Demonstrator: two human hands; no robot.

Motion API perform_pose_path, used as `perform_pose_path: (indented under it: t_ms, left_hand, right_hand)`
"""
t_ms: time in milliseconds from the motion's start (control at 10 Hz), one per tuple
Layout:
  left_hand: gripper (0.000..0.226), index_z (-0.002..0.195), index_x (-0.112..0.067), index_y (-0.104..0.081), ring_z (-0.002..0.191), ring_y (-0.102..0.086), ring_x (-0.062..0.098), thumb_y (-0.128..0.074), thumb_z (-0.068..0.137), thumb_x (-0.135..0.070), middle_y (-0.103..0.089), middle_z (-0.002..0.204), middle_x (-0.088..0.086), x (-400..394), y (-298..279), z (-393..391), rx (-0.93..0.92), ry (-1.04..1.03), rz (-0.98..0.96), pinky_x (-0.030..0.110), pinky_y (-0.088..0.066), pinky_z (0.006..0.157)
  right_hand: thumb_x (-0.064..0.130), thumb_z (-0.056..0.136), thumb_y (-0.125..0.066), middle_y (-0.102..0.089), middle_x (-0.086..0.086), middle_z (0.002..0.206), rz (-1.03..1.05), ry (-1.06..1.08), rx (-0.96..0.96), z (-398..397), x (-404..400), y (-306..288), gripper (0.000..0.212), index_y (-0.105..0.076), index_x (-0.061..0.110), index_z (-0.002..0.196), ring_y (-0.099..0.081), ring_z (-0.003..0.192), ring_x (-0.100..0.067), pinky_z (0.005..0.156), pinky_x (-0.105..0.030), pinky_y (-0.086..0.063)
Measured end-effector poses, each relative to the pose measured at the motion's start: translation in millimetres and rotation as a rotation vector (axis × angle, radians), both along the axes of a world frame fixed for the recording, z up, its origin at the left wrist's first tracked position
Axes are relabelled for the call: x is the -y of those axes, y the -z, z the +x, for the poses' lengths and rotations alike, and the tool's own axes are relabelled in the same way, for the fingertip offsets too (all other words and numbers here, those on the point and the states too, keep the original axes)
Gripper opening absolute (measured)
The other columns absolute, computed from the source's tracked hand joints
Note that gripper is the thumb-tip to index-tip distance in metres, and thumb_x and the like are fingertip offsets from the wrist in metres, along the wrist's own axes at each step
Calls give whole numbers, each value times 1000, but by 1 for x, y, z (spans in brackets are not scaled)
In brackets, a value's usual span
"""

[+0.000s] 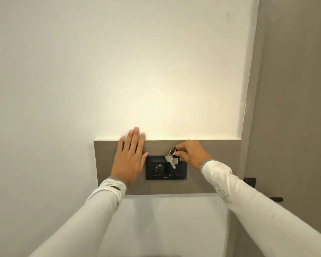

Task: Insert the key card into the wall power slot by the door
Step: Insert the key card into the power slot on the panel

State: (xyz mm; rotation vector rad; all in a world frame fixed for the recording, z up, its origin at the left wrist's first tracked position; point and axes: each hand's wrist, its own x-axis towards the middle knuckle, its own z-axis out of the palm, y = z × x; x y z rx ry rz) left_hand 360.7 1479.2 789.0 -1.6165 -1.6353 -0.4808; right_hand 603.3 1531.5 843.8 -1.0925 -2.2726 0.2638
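Note:
A black wall power unit (157,169) with a round dial is set in a grey-brown panel (193,184). Its slot is at the upper right part of the unit. My right hand (192,153) pinches a dark key tag (175,151) just above that slot. A metal ring with silver keys (170,160) hangs from the tag over the unit's face. My left hand (129,158) lies flat on the panel just left of the unit, fingers spread and pointing up, holding nothing. Whether the tag's lower edge is in the slot is hidden by the keys and fingers.
The white wall (137,71) rises above the panel, lit warmly. A grey door or frame (295,89) stands at the right, with a dark handle (275,199) and a dark plate (250,181) on it.

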Motion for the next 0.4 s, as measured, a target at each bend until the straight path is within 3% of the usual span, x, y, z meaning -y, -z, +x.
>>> perform_pose_path:
  t_ms: [100, 200, 300, 400]
  left_hand:
    - [69, 164, -6, -9, 160, -8, 39, -16, 107, -43, -6, 174, 23, 1, 0, 1, 5, -6, -18, 58, -24, 129]
    - [69, 164, -7, -6, 161, -2, 39, -22, 109, -44, -1, 174, 22, 3, -2, 2, 13, 4, -38, 58, -21, 130]
    - [69, 164, -7, -11, 160, -9, 38, -25, 109, -46, -7, 173, 22, 11, -9, 5, 58, 34, -48, 59, -24, 129]
    - [75, 164, -8, -11, 160, -13, 37, -8, 103, -51, -10, 173, 21, 27, -11, 10, 106, 4, -59, 57, -25, 129]
  right_hand:
    - [19, 93, -62, -73, -12, 74, 7, 28, 37, -2, 2, -2, 16, -73, 13, 82, -60, 63, -22, 74, -39, -58]
    - [23, 94, -61, -76, -15, 84, 2, 66, 84, -1, 12, -6, 20, -75, 8, 97, -69, 77, -30, 81, -47, -60]
    - [27, 93, -61, -73, -12, 98, 86, 123, 83, -1, 21, -4, 23, -68, 8, 105, -68, 90, -29, 85, -47, -58]
    - [30, 92, -62, -59, -9, 119, 219, 158, 44, 4, 38, 0, 43, -47, 16, 130, -59, 107, -27, 90, -45, -55]
